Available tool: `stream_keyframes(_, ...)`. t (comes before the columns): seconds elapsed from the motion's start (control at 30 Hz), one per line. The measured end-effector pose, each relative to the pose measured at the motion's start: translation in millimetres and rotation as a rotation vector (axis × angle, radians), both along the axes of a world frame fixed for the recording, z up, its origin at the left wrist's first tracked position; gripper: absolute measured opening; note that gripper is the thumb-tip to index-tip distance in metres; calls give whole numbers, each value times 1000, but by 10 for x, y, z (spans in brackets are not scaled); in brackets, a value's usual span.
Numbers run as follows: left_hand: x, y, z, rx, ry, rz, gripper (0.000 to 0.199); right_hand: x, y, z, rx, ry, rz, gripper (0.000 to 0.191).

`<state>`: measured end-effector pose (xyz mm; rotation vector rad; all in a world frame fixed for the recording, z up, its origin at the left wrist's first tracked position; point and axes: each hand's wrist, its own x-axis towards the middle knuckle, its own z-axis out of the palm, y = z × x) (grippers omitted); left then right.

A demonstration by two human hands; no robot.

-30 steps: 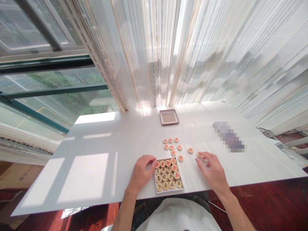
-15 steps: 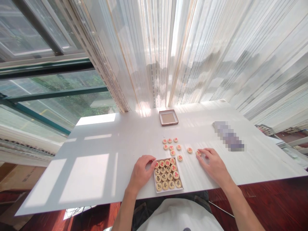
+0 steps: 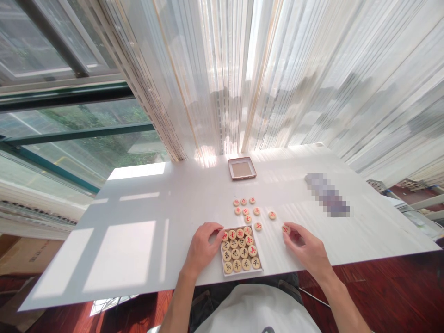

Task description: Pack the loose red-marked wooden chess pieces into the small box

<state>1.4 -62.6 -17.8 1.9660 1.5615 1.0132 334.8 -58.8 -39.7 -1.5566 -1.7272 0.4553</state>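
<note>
My left hand (image 3: 205, 246) is at the upper left corner of a shallow open box (image 3: 243, 274), its thumb and curled fingertips on the edge. Rows of round Chinese chess pieces fill the box, red characters along the far and right sides, black ones elsewhere. My right hand (image 3: 305, 245) pinches a red-lettered Chinese chess piece (image 3: 285, 229) between thumb and fingers, to the right of the box. Several loose red pieces lie beyond the box, among them a single piece (image 3: 272, 215) nearest to my right hand and another piece (image 3: 258, 226) by the box's far right corner.
The box lid (image 3: 242, 169) lies inside up near the far edge of the white table (image 3: 194, 194). A pixelated object (image 3: 328, 195) rests on the right side. Curtains (image 3: 236, 83) hang behind the table, and a window (image 3: 79, 125) is at the left.
My right hand has drawn the pinched piece slightly nearer to me, away from the loose pieces. My left hand has stayed at the box's corner.
</note>
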Motion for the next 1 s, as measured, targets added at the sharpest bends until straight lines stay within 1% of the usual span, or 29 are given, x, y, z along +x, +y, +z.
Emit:
stream_keyframes(0.17, -6, -4, -3, -3, 7, -2, 14, -154, -113, 118, -172, 231, 90, 29)
stream_keyframes(0.33, -6, -12, 10, -8, 4, -2, 13, -358, -208, 178, -255, 347, 182, 31)
stream_keyframes(0.47, -2, -11, 16, -5, 2, -1, 14, -525, -288, 218, -310, 359, 240, 27)
stream_keyframes(0.63, -5, -9, 11, 3, -1, -4, 14, -666, -360, 223, -316, 355, 280, 22)
stream_keyframes(0.73, -12, -7, 2, -5, 1, -2, 13, -690, -381, 187, -321, 370, 305, 21)
stream_keyframes(0.83, -18, -6, -6, -19, 0, -8, 13, -681, -381, 157, -351, 386, 297, 21)
stream_keyframes(1.0, -18, -4, -11, -25, -5, -11, 12, -670, -366, 161, -378, 398, 291, 21)
